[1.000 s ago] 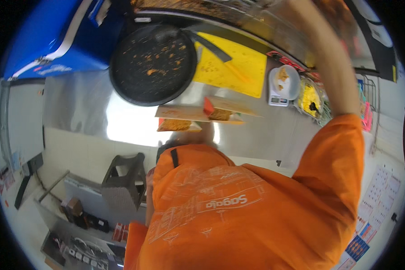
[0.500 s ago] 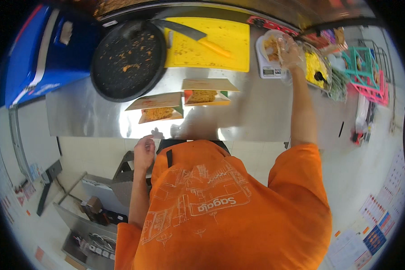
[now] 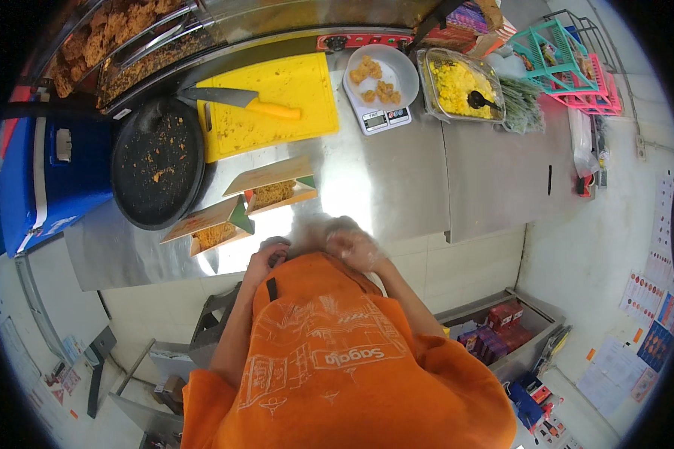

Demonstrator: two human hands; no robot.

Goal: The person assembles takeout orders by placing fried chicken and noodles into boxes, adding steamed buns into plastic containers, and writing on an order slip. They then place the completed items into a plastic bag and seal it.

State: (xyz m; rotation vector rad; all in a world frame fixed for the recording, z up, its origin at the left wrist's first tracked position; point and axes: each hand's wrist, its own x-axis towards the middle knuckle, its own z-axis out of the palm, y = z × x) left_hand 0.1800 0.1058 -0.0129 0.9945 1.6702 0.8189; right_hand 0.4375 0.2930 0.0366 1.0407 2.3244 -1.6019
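Note:
My left hand (image 3: 266,259) is at the counter's front edge against my orange shirt. Its fingers are loosely curved with a gap before the thumb, and no object shows in it. My right hand (image 3: 354,247), in what looks like a clear plastic glove, is beside it at the same edge; motion smears its fingers. Ahead of my hands, two open cardboard boxes (image 3: 216,236) hold yellowish-brown rice or noodles. Farther off, a white bowl (image 3: 407,69) with several fried, battered pieces (image 3: 367,70) rests on a white kitchen scale (image 3: 374,123).
At left are a round black pan (image 3: 156,161) with crumbs and a blue cooler box (image 3: 82,168). A knife (image 3: 273,110) lies on a yellow cutting board (image 3: 307,86). Right of the scale sits a clear tub of yellow food (image 3: 464,88) with a black spoon, then teal and pink baskets (image 3: 550,56).
My right hand has left the bowl on the scale and come back to the counter's front edge, near my left hand. The view has shifted toward the right.

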